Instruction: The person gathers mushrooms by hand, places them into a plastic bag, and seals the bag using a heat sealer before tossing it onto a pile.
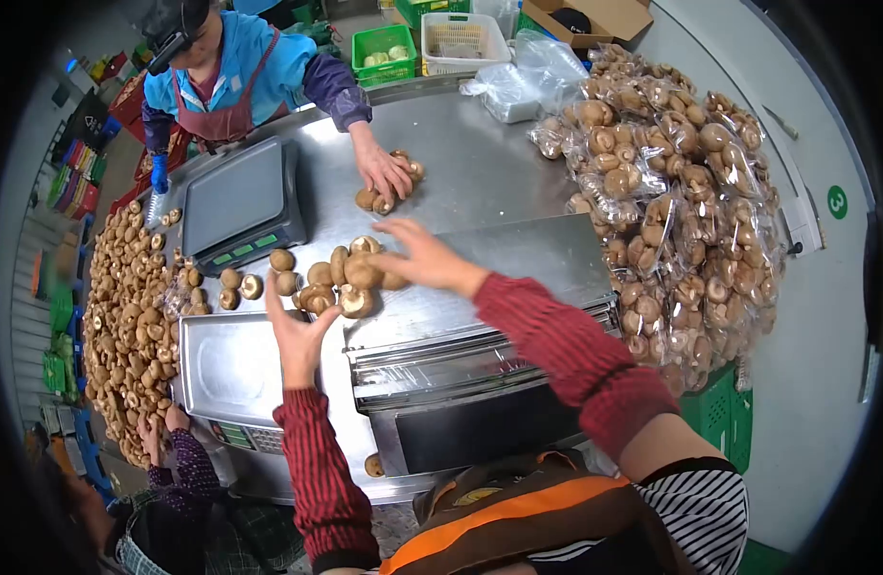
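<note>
Brown shiitake mushrooms (363,271) lie in a loose cluster on the metal table, between my two hands. My left hand (299,337) is open at the cluster's near left side, its thumb and fingers spread and the thumb tip close by a mushroom with its pale underside up (356,302). From the right reaches my right hand (430,259), also open, fingers stretched out over the cluster's right edge. Just left of my left hand is the metal pan of a scale (232,367). Below my right forearm stands a wrapping machine (480,345) with a flat metal top.
Bagged mushrooms (681,192) are heaped on the right, a large loose pile (130,326) on the left. Across the table, a co-worker's hand (382,172) rests on mushrooms near a second scale (235,196). Another person's hands (161,429) touch the loose pile at lower left.
</note>
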Demonstrator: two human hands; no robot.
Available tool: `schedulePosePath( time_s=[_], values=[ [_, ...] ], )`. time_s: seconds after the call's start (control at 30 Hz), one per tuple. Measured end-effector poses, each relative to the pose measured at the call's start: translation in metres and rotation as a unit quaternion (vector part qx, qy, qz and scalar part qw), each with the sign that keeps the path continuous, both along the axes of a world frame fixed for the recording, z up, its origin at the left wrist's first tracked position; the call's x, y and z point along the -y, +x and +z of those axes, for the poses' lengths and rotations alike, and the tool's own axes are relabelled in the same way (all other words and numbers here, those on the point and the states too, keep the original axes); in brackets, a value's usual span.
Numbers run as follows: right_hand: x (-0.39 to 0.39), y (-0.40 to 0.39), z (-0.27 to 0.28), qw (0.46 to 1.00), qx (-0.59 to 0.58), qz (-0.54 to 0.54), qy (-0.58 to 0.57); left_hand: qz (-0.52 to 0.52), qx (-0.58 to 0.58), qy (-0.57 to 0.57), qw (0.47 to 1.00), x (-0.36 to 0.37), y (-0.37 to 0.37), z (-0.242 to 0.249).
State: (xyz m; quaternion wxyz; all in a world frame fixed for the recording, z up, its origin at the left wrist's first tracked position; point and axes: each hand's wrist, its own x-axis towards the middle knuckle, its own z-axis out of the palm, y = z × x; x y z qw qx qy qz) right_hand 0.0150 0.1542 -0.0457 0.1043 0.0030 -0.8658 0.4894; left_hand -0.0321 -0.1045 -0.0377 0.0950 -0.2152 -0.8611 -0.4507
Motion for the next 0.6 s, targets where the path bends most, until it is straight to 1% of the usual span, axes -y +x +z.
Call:
schedulePosePath(
  time_s=[0.03,0.07,0.13,0.17,0.2,0.23,0.33,0.37,0.4,0.47,0.5,0.53,0.57,0.6],
  values=[
    [0.015,-0.016,-0.006,0.999,-0.029,-0.012,0.013,-0.053,0.094,0.04,0.993,-0.005,-0.01,0.001],
    [0.025,-0.026,-0.012,0.999,-0.015,-0.027,0.013,-0.058,0.089,0.046,0.993,-0.012,-0.014,-0.001],
    [0.027,-0.023,-0.007,0.995,0.004,-0.014,0.096,-0.139,0.026,-0.07,0.987,-0.032,-0.016,-0.006],
    [0.023,-0.011,-0.008,0.995,0.009,-0.022,0.099,-0.132,-0.023,-0.099,0.986,-0.047,-0.005,0.001],
    [0.016,0.007,-0.007,0.991,-0.004,-0.057,0.124,-0.12,-0.038,-0.099,0.987,-0.061,0.008,-0.001],
    [0.007,0.027,-0.005,0.984,-0.019,-0.089,0.153,-0.142,-0.037,-0.086,0.985,-0.076,0.019,-0.004],
    [-0.019,0.1,-0.002,0.968,0.014,-0.181,0.172,-0.217,-0.028,-0.057,0.974,-0.116,0.058,-0.007],
    [-0.025,0.112,0.001,0.966,0.021,-0.185,0.177,-0.224,-0.024,-0.084,0.971,-0.126,0.07,-0.004],
    [-0.033,0.121,0.006,0.966,0.05,-0.17,0.188,-0.231,-0.02,-0.079,0.97,-0.132,0.074,-0.003],
    [-0.052,0.138,0.01,0.964,0.086,-0.161,0.194,-0.236,0.051,-0.025,0.97,-0.132,0.076,-0.004],
    [-0.062,0.142,0.011,0.967,0.056,-0.211,0.134,-0.228,0.089,0.033,0.969,-0.127,0.076,0.001],
    [-0.07,0.146,0.011,0.963,0.022,-0.258,0.076,-0.19,0.098,0.063,0.975,-0.117,0.079,0.007],
    [-0.076,0.163,0.019,0.957,0.016,-0.281,0.065,-0.14,0.106,0.105,0.979,-0.101,0.08,0.005],
    [-0.083,0.192,0.029,0.951,0.013,-0.304,0.051,-0.074,0.075,0.11,0.988,-0.082,0.087,0.008]
  ],
)
